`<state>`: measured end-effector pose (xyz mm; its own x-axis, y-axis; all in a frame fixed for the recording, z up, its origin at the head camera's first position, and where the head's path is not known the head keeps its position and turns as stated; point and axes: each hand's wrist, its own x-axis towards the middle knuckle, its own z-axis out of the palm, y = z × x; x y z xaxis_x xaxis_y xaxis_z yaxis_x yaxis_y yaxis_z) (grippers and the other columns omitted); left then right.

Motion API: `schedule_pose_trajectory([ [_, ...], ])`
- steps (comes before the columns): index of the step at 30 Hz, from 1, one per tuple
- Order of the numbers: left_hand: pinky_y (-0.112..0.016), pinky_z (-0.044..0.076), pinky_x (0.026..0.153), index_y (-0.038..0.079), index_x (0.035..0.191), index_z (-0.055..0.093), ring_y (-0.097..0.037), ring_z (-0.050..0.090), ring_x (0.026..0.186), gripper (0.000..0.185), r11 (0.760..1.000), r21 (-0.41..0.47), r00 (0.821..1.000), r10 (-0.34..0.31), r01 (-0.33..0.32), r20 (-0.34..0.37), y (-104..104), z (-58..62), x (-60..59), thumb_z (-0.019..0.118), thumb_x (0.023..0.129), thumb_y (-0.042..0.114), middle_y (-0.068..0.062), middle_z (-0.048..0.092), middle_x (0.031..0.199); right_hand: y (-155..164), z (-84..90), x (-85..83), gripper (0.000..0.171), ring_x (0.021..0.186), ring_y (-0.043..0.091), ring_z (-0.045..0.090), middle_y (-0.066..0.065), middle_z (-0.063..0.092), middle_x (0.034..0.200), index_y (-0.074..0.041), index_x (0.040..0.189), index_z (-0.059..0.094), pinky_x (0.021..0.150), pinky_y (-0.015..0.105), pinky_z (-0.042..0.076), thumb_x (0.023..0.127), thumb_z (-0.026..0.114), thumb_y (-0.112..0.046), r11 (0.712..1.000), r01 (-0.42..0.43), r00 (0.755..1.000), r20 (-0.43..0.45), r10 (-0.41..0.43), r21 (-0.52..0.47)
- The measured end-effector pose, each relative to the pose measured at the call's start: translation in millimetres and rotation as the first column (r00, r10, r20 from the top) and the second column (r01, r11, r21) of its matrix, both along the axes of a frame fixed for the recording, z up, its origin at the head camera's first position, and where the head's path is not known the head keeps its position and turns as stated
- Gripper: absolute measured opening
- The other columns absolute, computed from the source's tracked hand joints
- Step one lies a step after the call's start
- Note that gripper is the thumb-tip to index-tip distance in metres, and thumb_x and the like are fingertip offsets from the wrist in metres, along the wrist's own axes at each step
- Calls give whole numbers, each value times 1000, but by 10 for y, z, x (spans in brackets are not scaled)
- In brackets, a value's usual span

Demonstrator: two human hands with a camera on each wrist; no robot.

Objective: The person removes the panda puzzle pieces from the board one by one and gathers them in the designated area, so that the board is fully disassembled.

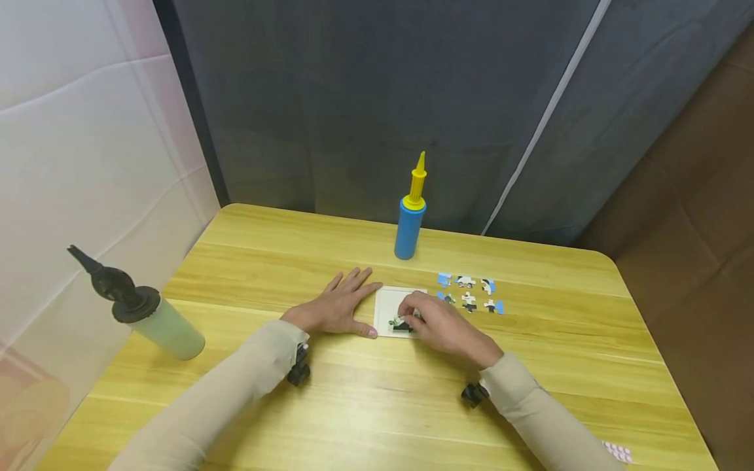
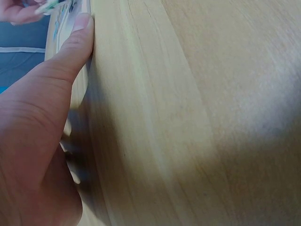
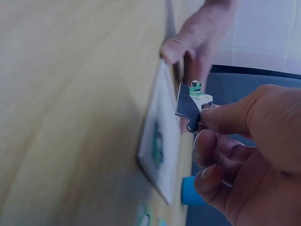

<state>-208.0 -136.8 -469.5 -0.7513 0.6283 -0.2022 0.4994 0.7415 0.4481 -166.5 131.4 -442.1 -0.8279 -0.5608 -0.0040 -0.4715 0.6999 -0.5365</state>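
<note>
— What is the right hand (image 1: 438, 324) doing?
— It pinches a puzzle piece (image 3: 192, 106) just above the white board (image 1: 389, 307).
— And the left hand (image 1: 336, 307)?
— Flat and relaxed on the table (image 1: 377, 405), thumb touching the board's edge.

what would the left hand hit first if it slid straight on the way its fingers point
Probably nothing close: the left hand lies flat with fingers aimed up and to the right across bare table. The blue and yellow pump stands roughly that way, though the line may pass left of it; depth is hard to judge.
</note>
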Motion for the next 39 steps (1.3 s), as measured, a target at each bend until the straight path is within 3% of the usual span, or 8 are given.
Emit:
schedule_pose_trajectory([
  [5, -68, 4, 135, 16, 170, 26, -45, 4, 168, 103, 1000, 13, 1000, 7, -7, 1, 7, 21, 16, 77, 92, 60, -19, 4, 181, 122, 114, 21, 10, 83, 11, 58, 0, 73, 110, -17, 111, 71, 75, 26, 51, 107, 63, -13, 999, 27, 999, 43, -26, -34],
  [14, -68, 2, 135, 15, 170, 27, -45, 3, 168, 103, 1000, 21, 1000, 3, -3, 12, -2, 25, 24, 78, 92, 58, -21, 4, 181, 543, 115, 67, 8, 75, 10, 52, 1, 73, 111, -16, 109, 71, 70, 25, 48, 106, 65, -11, 995, 89, 996, 19, -88, -40],
  [25, -68, 3, 134, 17, 171, 26, -45, 1, 168, 103, 1000, 22, 1000, 0, 0, 11, -3, -1, 1, 77, 92, 60, -20, 3, 181, 1051, 78, 92, 7, 73, 10, 51, 4, 73, 102, -13, 106, 71, 67, 25, 46, 105, 66, -8, 984, 179, 984, 17, -179, 6],
  [39, -68, 3, 135, 15, 170, 27, -46, 3, 168, 103, 1000, 26, 1000, 3, -3, 7, -2, -2, 4, 78, 92, 59, -21, 4, 181, 1208, -15, 16, 6, 83, 11, 58, 1, 75, 98, -11, 102, 72, 74, 27, 50, 104, 68, -7, 983, 183, 981, 56, -184, 28],
])
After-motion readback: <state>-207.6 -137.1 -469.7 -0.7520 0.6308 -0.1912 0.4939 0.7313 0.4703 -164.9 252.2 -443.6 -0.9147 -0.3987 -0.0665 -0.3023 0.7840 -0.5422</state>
